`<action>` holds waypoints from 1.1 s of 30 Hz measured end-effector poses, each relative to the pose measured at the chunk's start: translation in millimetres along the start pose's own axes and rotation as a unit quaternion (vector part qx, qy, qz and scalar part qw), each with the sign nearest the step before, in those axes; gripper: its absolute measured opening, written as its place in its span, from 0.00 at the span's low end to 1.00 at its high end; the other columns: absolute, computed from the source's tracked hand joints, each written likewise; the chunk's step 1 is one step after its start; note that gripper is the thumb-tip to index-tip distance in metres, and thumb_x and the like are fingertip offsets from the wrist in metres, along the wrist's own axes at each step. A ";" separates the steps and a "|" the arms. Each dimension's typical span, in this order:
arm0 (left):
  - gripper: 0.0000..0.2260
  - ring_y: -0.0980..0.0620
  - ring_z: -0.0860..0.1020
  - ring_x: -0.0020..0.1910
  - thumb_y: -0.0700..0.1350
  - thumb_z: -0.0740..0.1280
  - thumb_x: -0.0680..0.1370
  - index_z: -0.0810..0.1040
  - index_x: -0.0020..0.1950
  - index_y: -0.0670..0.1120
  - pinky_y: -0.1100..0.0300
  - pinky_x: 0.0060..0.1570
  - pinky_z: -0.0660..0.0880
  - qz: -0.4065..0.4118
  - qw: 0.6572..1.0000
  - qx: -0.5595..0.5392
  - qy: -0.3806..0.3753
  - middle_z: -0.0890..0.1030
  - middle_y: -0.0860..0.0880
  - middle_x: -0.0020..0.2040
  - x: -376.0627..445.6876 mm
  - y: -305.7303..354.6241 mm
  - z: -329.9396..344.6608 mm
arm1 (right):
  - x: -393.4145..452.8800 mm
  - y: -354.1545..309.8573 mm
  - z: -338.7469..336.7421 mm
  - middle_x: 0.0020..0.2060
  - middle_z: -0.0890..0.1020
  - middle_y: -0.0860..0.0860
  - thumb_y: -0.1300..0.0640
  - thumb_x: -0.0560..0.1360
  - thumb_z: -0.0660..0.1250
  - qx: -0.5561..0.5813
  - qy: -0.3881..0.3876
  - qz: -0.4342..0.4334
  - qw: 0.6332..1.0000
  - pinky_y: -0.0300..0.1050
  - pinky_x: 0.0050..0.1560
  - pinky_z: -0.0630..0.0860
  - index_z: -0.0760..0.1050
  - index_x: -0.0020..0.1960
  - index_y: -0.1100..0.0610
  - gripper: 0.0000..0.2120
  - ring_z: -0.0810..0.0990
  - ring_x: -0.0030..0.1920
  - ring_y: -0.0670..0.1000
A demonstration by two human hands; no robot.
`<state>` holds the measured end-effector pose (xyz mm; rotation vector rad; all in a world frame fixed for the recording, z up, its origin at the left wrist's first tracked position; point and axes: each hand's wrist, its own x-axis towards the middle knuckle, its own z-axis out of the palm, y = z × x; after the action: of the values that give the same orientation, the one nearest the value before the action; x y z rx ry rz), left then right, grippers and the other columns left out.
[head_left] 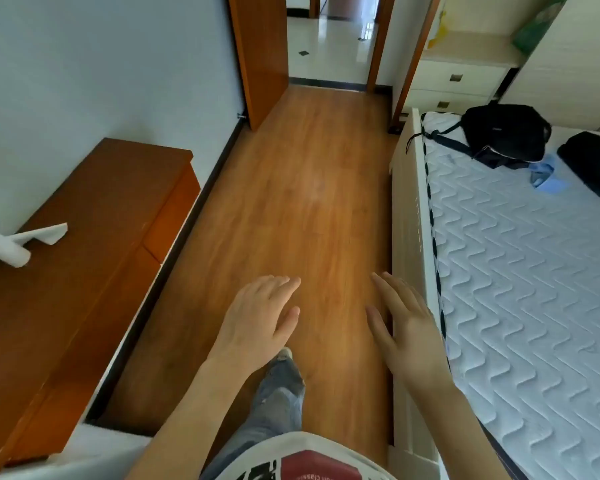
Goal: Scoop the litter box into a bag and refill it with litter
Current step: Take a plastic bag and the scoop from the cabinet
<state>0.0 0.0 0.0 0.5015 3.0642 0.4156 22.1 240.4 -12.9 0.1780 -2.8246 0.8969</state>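
Head view. No litter box, bag, scoop or litter shows anywhere in the frame, so their place, heading and long axis cannot be told.

Landmark: the bed [409, 216], its pale frame along the right side of the wooden floor [291, 188].

Left hand [257, 320]: held out over the floor, well to the left of the bed frame, palm down, fingers spread and loosely extended; grip wide, nothing in it. Right hand [404, 327]: just beside the bed frame's edge, palm down, fingers spread; grip likewise wide and holding nothing. Whether it touches the frame cannot be told. Both forearms are cut off by the bottom edge.

Below the left hand, a leg in grey jeans [278, 400] with a shoe tip partly hidden behind the wrist. A printed white shirt [302, 459] is cut off at the bottom; its lettering is too partial to read.

On the bed's quilted mattress [520, 278], at the far end: a black backpack [506, 133], a blue cloth [544, 176] just beside it, and a second dark item [593, 164] cut off by the right edge, unidentifiable.

Across the floor from the bed, against the wall: a low brown cabinet [94, 237] carrying a white paper roll [11, 245], partly cut off at left, a loose sheet trailing from it.

Beyond the bed's far end: an open doorway [326, 53] to a tiled, glare-washed room.
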 end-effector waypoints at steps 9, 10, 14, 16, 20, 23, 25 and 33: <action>0.23 0.55 0.68 0.69 0.59 0.56 0.79 0.65 0.73 0.56 0.63 0.65 0.61 -0.011 0.999 -0.031 0.007 0.70 0.56 0.70 144.6 -114.3 -41.8 | 171.9 -31.5 37.2 0.71 0.70 0.49 0.46 0.79 0.56 0.011 0.030 0.019 0.999 0.55 0.69 0.68 0.65 0.74 0.50 0.24 0.66 0.72 0.50; 0.24 0.55 0.67 0.69 0.61 0.54 0.78 0.64 0.73 0.57 0.63 0.66 0.62 -0.009 0.999 -0.036 0.003 0.70 0.56 0.71 160.8 -124.5 -47.8 | 188.5 -36.4 38.3 0.71 0.70 0.49 0.47 0.79 0.57 0.013 0.037 0.022 0.999 0.55 0.69 0.68 0.65 0.74 0.50 0.24 0.66 0.72 0.50; 0.26 0.55 0.67 0.70 0.62 0.49 0.77 0.63 0.73 0.57 0.60 0.66 0.64 0.009 0.999 -0.036 -0.001 0.70 0.56 0.71 224.6 -153.4 -58.6 | 242.8 -37.2 45.8 0.70 0.70 0.49 0.47 0.79 0.58 -0.008 0.046 0.041 0.998 0.55 0.68 0.68 0.66 0.73 0.51 0.24 0.66 0.71 0.50; 0.26 0.54 0.67 0.70 0.62 0.50 0.77 0.64 0.73 0.57 0.60 0.66 0.64 0.006 0.999 -0.042 0.001 0.69 0.56 0.71 252.6 -160.2 -57.5 | 263.4 -29.9 49.7 0.70 0.70 0.49 0.47 0.79 0.58 -0.011 0.042 0.057 0.997 0.54 0.68 0.68 0.66 0.73 0.51 0.24 0.67 0.71 0.50; 0.25 0.55 0.68 0.69 0.61 0.52 0.78 0.64 0.73 0.56 0.64 0.64 0.61 0.017 0.998 -0.058 -0.022 0.70 0.56 0.70 307.6 -163.2 -44.7 | 307.4 -5.6 53.9 0.71 0.69 0.48 0.45 0.79 0.60 -0.012 0.037 0.091 0.995 0.54 0.68 0.68 0.65 0.73 0.49 0.24 0.67 0.70 0.49; 0.24 0.55 0.71 0.67 0.61 0.53 0.79 0.66 0.72 0.55 0.65 0.62 0.62 0.022 0.997 -0.062 -0.032 0.73 0.55 0.68 354.9 -164.1 -30.7 | 351.4 19.6 56.1 0.71 0.68 0.48 0.45 0.79 0.62 -0.019 0.038 0.102 0.994 0.56 0.67 0.69 0.64 0.74 0.48 0.25 0.66 0.71 0.50; 0.25 0.55 0.72 0.66 0.63 0.51 0.79 0.66 0.73 0.53 0.65 0.62 0.64 0.020 0.997 -0.067 -0.032 0.74 0.54 0.67 394.1 -163.3 -22.8 | 388.7 40.2 56.6 0.71 0.68 0.47 0.42 0.78 0.60 -0.018 0.039 0.097 0.994 0.56 0.67 0.69 0.63 0.74 0.47 0.26 0.66 0.71 0.49; 0.24 0.55 0.72 0.65 0.58 0.52 0.80 0.66 0.73 0.50 0.65 0.61 0.65 0.024 0.998 -0.065 0.009 0.74 0.52 0.66 575.0 -141.0 -35.3 | 556.2 117.9 34.7 0.72 0.67 0.47 0.40 0.77 0.59 0.003 0.014 0.065 0.998 0.54 0.68 0.69 0.58 0.75 0.44 0.28 0.65 0.71 0.48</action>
<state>-591.4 42.8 16.6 0.5706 3.0210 0.6180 -545.7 281.9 4.1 -0.0191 -2.8347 0.9271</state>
